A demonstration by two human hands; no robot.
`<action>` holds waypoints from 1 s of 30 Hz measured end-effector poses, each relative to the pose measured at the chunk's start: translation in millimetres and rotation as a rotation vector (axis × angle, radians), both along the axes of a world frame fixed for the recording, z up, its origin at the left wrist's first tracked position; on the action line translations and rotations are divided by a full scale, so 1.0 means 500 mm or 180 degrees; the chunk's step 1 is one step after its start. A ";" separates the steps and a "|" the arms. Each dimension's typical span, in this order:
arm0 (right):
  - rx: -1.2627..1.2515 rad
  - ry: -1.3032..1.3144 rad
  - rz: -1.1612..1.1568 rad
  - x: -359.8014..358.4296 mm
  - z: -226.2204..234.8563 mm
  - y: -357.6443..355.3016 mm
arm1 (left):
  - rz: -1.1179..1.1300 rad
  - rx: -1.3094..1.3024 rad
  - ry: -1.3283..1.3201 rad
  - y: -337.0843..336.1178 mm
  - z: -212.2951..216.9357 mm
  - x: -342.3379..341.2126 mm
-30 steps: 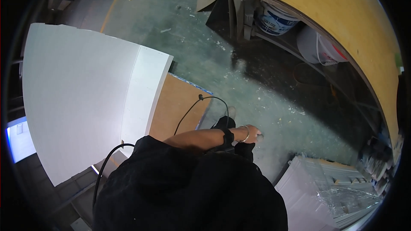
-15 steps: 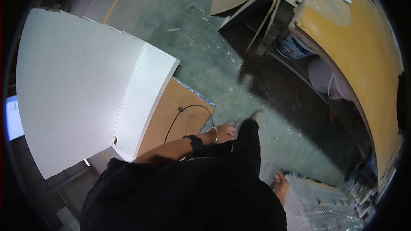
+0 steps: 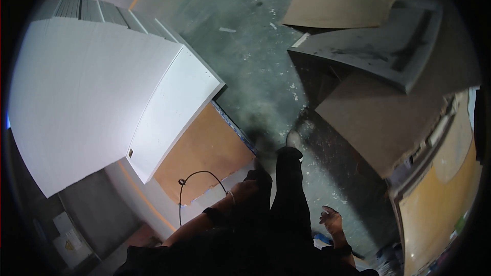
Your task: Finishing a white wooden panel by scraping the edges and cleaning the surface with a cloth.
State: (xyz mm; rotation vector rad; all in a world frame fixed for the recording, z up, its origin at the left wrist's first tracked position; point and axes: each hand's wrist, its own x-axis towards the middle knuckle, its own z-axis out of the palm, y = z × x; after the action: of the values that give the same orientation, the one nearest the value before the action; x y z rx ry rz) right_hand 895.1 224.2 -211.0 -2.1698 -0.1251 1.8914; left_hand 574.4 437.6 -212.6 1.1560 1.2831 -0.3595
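Note:
My left hand (image 3: pixel 246 188) hangs in front of my dark clothing, with a black band and a bracelet at the wrist. Its fingers are lost in shadow, so whether it grips anything does not show. A thin black cable (image 3: pixel 202 172) curves up from below and meets the arm by the bracelet. Low on the right, my right hand (image 3: pixel 332 221) is held beside my leg with curled fingers. A small pale spot shows at its fingertips, too small to name. Left of me, a brown board (image 3: pixel 204 153) lies beside a large stack of white panels (image 3: pixel 97 87).
A grey panel (image 3: pixel 368 46) and brown sheets (image 3: pixel 383 117) lean or lie on the right. Beyond them is a worktable with a yellow top (image 3: pixel 440 199). The green-grey floor (image 3: pixel 245 56) carries white specks and scraps. My shoe (image 3: pixel 293 139) is on it.
My view has shifted forward along the floor; the yellow table now sits lower right and more leaning panels show. The plastic-wrapped stack by my right hand has left view. My legs have changed position.

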 end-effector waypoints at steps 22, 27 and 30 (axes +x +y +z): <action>0.0934 -0.0517 0.2254 -0.037 -0.018 0.273 | 0.1320 -0.0107 0.0198 -0.042 0.021 -0.058; 0.0327 -0.0106 0.1422 -0.015 0.005 0.242 | 0.0870 0.0191 0.0017 -0.015 0.007 -0.050; 0.0445 -0.0319 0.0861 0.000 0.029 0.188 | 0.0362 0.0689 -0.0201 0.014 -0.017 -0.050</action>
State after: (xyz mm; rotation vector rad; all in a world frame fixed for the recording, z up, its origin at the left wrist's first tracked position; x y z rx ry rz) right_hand 895.2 318.4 -196.3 -2.2439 -0.5793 1.8425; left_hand 549.2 444.6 -221.0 1.2589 1.3496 -0.1008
